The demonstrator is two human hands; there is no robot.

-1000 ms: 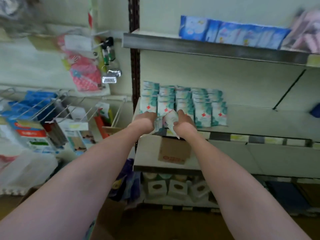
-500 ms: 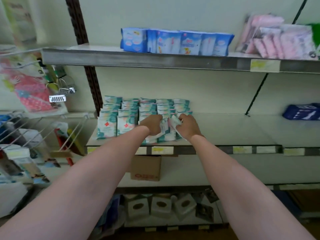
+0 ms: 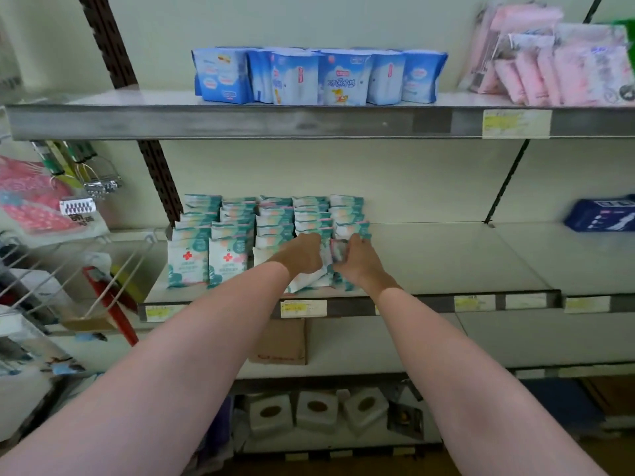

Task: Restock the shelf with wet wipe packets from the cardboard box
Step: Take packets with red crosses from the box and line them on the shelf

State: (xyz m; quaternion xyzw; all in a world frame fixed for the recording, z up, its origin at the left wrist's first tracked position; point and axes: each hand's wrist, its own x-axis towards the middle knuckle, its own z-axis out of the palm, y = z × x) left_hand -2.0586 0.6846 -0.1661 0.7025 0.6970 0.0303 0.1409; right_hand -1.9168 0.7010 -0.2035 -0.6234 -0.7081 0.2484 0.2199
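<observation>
Head view puts my two bare arms reaching forward to the middle shelf (image 3: 446,266), where the wet wipe packets (image 3: 261,231) stand upright in five rows running from the front edge back toward the wall. Each packet has its long axis vertical and its printed face, with a red cross on white and teal, turned toward me. They fill the left end of the shelf, just right of the brown slotted upright (image 3: 161,180).

My left hand (image 3: 302,255) is at the front of the fourth row, fingers curled around a white packet (image 3: 309,280) that leans, its lower end tilted toward the shelf edge. My right hand (image 3: 359,261) is just beside it at the front of the fifth row, fingers curled on another packet (image 3: 338,250) held upright between the two hands. The hands nearly touch.

Below, on the next shelf down, the cardboard box (image 3: 280,341) sits under the shelf lip, partly hidden by my left forearm. On the top shelf (image 3: 240,121) stands a row of blue packs (image 3: 319,77), with pink packs (image 3: 556,60) to the right. A dark blue pack (image 3: 599,214) lies at the far right of the middle shelf, well apart from the wipes. Wire racks (image 3: 68,269) hang at the left.
</observation>
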